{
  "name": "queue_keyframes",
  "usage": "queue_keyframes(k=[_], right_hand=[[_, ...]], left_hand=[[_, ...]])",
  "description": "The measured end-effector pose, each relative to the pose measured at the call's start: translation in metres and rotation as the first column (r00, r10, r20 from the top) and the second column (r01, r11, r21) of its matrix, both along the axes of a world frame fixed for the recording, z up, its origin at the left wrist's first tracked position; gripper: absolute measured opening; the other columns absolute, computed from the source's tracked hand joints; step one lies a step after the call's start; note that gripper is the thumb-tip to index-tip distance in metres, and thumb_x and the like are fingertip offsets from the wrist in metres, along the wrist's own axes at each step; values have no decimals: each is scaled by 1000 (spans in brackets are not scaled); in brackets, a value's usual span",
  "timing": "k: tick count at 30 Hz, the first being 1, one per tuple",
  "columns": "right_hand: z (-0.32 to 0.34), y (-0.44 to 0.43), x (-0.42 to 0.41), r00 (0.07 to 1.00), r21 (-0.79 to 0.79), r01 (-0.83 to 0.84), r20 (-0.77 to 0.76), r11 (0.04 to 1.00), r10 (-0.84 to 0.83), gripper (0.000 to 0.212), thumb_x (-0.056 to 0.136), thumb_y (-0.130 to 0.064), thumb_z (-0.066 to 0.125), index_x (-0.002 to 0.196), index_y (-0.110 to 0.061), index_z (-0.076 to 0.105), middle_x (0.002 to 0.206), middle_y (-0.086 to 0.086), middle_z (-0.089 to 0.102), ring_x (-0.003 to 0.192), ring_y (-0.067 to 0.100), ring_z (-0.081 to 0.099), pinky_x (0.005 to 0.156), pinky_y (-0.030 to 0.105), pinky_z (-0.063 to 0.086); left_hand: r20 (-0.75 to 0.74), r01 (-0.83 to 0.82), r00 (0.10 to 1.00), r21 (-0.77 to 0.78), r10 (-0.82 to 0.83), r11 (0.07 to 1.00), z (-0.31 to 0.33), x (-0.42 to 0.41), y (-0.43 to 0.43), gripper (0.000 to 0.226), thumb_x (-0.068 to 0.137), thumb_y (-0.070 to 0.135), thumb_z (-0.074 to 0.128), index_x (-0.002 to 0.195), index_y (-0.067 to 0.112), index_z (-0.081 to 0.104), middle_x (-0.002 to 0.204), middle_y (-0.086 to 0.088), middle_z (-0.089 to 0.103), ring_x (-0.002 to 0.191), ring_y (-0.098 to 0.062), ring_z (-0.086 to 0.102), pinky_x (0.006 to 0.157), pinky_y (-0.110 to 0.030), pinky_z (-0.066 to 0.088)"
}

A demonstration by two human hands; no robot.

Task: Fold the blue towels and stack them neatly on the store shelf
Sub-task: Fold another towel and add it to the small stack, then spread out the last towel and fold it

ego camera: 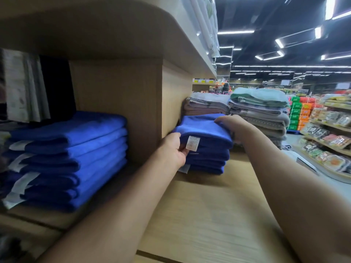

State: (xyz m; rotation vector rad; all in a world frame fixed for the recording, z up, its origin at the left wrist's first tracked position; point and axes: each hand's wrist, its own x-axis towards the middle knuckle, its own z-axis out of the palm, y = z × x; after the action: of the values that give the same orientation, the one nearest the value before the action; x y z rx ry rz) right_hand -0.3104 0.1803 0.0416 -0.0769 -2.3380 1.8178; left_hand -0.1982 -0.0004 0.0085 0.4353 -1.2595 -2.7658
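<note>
Mid-frame, the left hand pinches the top blue towel; the right hand curls over its edge. Uneven pressure could skew the stack beneath.

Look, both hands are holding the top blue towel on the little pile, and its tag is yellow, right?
Not quite: the tag is white, not yellow, as the head view shows. The rest holds: the left hand and the right hand both hold the top blue towel on the little pile.

Dark ceiling; strip lights; grocery shelves
</note>
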Motion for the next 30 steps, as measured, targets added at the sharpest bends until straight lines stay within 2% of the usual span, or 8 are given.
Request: queue_keyframes(k=[3,5,12,15,18,23,27,30], right_hand=[[7,4,2,998,54,-39,40,998,37,25,84,-22,75,102,-11,63,99,9,65,72,19,61,44,20,48],[6,5,2,999,153,-30,18,988,28,34,83,-27,76,109,-9,64,106,9,67,81,20,65,50,24,51],[-1,-2,14,995,393,91,-76,915,-67,42,83,-33,73,110,-1,63,103,14,68,93,30,67,75,41,54],[-10,2,27,997,312,64,9,948,-70,48,90,-42,68,114,-1,63,90,9,63,73,24,60,61,31,46],[-13,11,49,996,220,3,83,976,-22,48,97,-48,59,117,-5,64,93,9,61,80,25,59,74,33,51],[11,39,114,993,637,-24,-73,771,92,38,100,-45,55,89,-9,65,82,6,61,73,20,55,69,31,46],[12,83,180,963,754,12,-185,656,195,22,97,-39,64,111,-23,72,103,-8,71,96,13,65,87,32,52],[4,128,225,960,710,-4,-194,704,201,5,97,-36,66,99,-36,71,96,-17,72,90,-2,67,69,16,49]], left_hand=[[26,-21,999,94,18,995,0,5,-3,17,102,12,55,86,10,51,86,-12,58,72,-25,60,61,-34,54],[27,-22,999,114,19,993,0,6,-4,12,103,12,55,91,10,52,87,-12,57,74,-25,60,64,-35,54],[5,4,1000,44,-5,999,-3,10,-4,3,102,14,54,103,12,56,92,-13,64,76,-25,64,48,-32,52],[-19,-6,1000,21,6,1000,0,14,-3,16,102,16,53,117,12,56,103,-13,63,79,-26,63,50,-32,52],[-8,14,1000,-25,-14,1000,5,26,-2,12,99,23,54,104,14,59,101,-12,64,83,-26,64,54,-33,53],[-14,26,999,-280,-32,960,5,49,2,16,93,23,52,106,18,60,105,-7,63,95,-22,62,74,-36,51],[-66,-21,997,-653,-29,757,-4,83,16,49,88,19,61,135,9,51,127,-10,59,111,-27,56,100,-42,47],[-30,80,937,-951,-348,299,-19,125,37,67,96,29,58,156,15,31,160,-7,31,147,-27,28,121,-39,24]])
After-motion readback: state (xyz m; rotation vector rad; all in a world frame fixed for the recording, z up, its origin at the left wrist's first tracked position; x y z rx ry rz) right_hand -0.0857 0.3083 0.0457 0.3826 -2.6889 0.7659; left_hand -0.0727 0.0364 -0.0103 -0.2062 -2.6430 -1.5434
